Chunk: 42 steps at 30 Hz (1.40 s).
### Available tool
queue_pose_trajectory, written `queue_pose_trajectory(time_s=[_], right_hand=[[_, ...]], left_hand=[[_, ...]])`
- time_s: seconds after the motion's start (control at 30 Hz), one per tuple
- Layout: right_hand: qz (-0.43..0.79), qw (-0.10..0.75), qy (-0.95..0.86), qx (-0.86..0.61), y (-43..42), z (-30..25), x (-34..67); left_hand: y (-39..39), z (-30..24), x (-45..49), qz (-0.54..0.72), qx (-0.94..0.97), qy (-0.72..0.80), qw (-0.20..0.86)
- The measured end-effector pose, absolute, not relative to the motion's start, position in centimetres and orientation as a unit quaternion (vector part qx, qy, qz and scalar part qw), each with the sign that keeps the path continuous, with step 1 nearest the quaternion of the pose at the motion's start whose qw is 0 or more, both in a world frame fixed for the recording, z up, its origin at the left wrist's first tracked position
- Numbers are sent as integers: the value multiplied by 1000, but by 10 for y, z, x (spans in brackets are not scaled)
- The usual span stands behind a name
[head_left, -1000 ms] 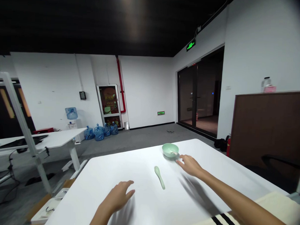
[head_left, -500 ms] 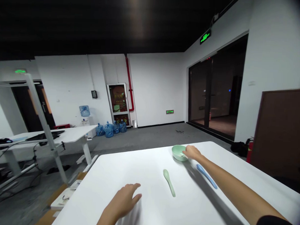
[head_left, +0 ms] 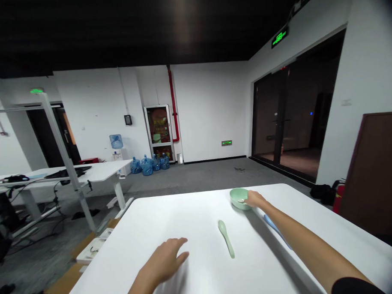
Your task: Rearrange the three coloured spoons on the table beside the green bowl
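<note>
At the far edge of the white table, my right hand reaches over the right rim of a green bowl, its fingers closed and pointing into it. A small pale piece shows inside the bowl by the fingertips; its kind is unclear. Under my right forearm lies a blue spoon, partly covered by the arm. A light green spoon rests on the table between my hands. My left hand hovers low at the near left, fingers apart and holding nothing.
The white table has rounded far corners. Left of it, on the floor side, are cardboard and a white tray. Another desk with a metal post stands further left. Blue water bottles stand by the back wall.
The whole view has shifted, so things sit a little further right in it. My right hand stays at the bowl, and its forearm now covers more of the blue spoon.
</note>
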State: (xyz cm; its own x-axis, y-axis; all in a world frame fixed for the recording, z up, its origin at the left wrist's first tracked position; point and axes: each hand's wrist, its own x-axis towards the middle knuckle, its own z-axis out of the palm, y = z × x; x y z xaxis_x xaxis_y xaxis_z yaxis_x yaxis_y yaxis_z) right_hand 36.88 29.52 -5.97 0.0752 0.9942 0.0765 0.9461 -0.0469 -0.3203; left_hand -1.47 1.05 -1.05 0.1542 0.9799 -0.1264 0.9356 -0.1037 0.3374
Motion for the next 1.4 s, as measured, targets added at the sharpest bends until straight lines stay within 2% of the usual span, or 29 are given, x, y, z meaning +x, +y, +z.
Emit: queue_pose_trajectory(time_s=[0.1,0.33,0.53,0.83,1.4], right_hand=[[82,131,-683,-714,280,-43,374],[69,160,-703,-689,212,-16,411],[74,122,-666,-732,170,-42,445],[97,71,-611,-782,161,-84,473],[101,63,-600,-791,161,-93,476]], left_hand=[[12,-14,-16,68,744,644,167],[11,-12,-13,71,759,626,163],[5,-10,-13,69,763,623,157],[1,-7,-12,67,759,628,156],[4,-10,-14,66,757,628,167]])
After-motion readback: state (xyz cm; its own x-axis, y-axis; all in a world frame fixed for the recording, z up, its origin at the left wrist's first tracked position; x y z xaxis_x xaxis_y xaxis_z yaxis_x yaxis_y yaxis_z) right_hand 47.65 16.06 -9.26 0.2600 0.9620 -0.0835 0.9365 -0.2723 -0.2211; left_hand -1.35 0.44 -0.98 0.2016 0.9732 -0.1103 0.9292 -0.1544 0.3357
